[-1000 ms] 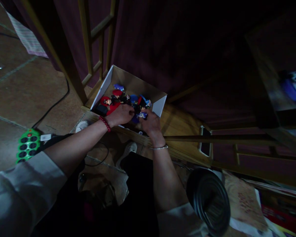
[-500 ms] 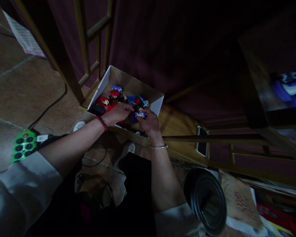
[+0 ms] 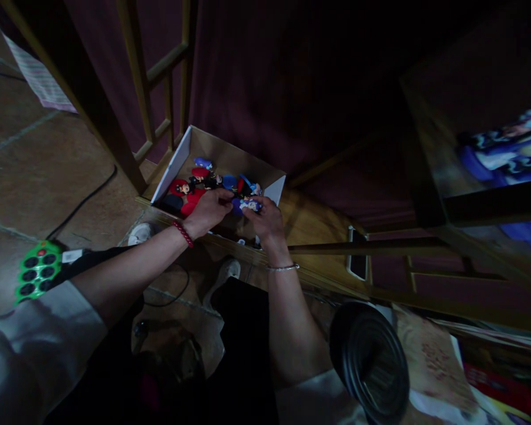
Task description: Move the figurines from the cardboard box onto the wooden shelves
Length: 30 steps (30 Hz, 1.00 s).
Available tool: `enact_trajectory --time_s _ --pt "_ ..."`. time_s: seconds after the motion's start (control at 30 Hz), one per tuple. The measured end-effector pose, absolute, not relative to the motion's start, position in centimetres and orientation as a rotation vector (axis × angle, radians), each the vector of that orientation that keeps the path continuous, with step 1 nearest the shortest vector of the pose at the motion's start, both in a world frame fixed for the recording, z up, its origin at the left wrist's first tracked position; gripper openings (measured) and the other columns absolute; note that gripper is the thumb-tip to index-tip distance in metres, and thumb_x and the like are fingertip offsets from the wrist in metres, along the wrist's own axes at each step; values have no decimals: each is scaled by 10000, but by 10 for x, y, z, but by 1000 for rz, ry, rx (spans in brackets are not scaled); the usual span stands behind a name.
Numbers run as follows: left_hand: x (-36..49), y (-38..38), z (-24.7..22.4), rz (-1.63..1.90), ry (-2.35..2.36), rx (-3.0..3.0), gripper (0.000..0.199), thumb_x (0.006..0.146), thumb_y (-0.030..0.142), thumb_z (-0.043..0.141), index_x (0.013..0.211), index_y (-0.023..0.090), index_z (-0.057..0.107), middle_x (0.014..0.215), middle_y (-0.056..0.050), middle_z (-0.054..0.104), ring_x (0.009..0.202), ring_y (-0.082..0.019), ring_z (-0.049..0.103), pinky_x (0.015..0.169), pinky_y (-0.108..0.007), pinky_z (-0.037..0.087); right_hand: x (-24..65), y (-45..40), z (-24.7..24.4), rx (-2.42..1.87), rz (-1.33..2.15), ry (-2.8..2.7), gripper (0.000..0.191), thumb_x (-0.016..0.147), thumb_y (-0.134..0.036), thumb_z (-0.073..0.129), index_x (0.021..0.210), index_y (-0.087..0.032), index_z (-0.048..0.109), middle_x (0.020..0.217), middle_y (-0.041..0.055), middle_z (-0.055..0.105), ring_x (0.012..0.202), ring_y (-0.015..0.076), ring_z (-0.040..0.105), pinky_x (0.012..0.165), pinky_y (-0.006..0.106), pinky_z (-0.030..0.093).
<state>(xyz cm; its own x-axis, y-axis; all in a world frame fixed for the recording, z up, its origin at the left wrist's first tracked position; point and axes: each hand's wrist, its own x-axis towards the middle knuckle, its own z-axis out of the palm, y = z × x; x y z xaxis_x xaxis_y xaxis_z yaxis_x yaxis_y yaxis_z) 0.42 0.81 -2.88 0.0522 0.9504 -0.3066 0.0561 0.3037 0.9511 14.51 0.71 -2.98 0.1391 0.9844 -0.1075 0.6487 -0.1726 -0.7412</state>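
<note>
A small blue-and-purple figurine (image 3: 249,205) is pinched in my right hand (image 3: 269,223), above the near part of a shallow cardboard box (image 3: 272,192). My left hand (image 3: 209,211) is over the box beside it, fingers bent and thumb apart, its fingertips close to the figurine's purple end. Whether they touch it is hard to make out in the dim light. Inside the box lie several more figurines, among them a red-capped figurine (image 3: 181,187), another red-capped figurine (image 3: 200,173) and a small purple piece (image 3: 202,162). My left hand hides part of the red items.
The box rests on a wooden ledge (image 3: 312,227) with a phone-like dark object (image 3: 357,252) on it. More purple-based figurines (image 3: 508,153) lie on a shelf at right. A round black object (image 3: 367,360) stands beside my right arm. A green power strip (image 3: 39,268) lies on the floor.
My left fingers have loosened from their pinch and shifted slightly left. The figurine in my right hand shows more of its purple end. The camera view has turned slightly right.
</note>
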Motion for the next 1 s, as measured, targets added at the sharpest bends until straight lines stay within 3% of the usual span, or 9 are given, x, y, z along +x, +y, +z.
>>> enact_trajectory --time_s 0.23,1.0 --pt "4 6 -21 931 1102 670 142 715 43 527 832 110 570 736 -3 601 667 -71 564 742 -255 476 147 6 -28 -1797 918 -1451 283 654 -255 593 930 -193 579 897 7 640 779 129 599 742 259 473" --pt "4 8 -30 975 916 511 153 719 11 554 843 93 589 747 -23 633 699 -100 612 769 -287 488 149 6 -29 -1677 979 -1322 286 620 -298 605 886 -198 575 832 4 627 761 153 580 741 300 469"
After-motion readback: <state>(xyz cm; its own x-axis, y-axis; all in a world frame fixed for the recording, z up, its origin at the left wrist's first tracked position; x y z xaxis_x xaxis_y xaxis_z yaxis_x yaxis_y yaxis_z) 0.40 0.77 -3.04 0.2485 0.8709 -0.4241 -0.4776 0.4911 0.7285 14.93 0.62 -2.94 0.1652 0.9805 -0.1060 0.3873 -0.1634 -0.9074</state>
